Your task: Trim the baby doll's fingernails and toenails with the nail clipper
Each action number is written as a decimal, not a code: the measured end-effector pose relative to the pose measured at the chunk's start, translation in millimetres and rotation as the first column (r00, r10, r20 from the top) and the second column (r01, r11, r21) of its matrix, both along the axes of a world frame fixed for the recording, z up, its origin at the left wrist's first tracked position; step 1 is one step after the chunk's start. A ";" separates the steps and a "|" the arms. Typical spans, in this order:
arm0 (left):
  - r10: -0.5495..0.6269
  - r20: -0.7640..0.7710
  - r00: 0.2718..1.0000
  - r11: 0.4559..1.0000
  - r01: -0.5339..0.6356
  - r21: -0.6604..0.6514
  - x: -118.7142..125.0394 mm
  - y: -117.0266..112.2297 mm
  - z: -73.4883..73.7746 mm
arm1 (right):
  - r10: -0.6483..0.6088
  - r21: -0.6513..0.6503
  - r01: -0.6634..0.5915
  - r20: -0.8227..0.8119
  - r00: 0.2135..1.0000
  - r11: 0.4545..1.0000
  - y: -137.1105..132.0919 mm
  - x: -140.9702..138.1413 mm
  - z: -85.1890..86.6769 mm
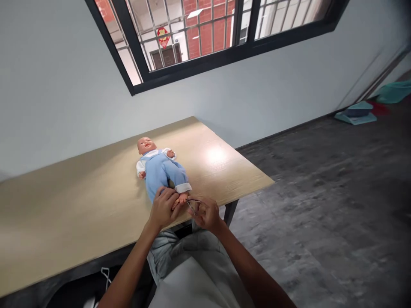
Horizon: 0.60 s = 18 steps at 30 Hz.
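Note:
A baby doll in a light blue romper lies on its back on the wooden table, head toward the wall and feet toward me. My left hand is closed round the doll's foot at the table's near edge. My right hand sits just to the right of that foot, fingers pinched on a small metal tool that looks like nail clippers, its tip against the doll's toes.
The table stands against a pale wall under a dark-framed barred window. Grey floor spreads to the right, with teal items in the far corner. My lap in light trousers is below the table edge.

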<state>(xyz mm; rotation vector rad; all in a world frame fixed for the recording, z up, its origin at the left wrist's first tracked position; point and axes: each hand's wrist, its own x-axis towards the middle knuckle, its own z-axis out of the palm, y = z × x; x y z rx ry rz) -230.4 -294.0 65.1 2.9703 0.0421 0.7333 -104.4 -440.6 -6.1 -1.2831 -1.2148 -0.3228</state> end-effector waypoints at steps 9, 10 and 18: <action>0.068 0.010 0.998 0.986 -0.066 -0.150 -4.2 -12.1 -4.7 | -0.001 -0.016 0.001 0.009 1.000 1.000 -1.6 3.4 -17.9; 0.072 0.012 0.997 0.986 -0.069 -0.154 -5.7 -12.2 -4.9 | -0.006 0.002 0.006 0.008 1.000 1.000 -1.3 2.9 -19.3; 0.057 0.063 0.996 0.985 -0.045 -0.169 -12.1 -10.3 -7.8 | -0.063 0.064 0.060 0.040 0.997 0.996 2.2 -0.6 -21.8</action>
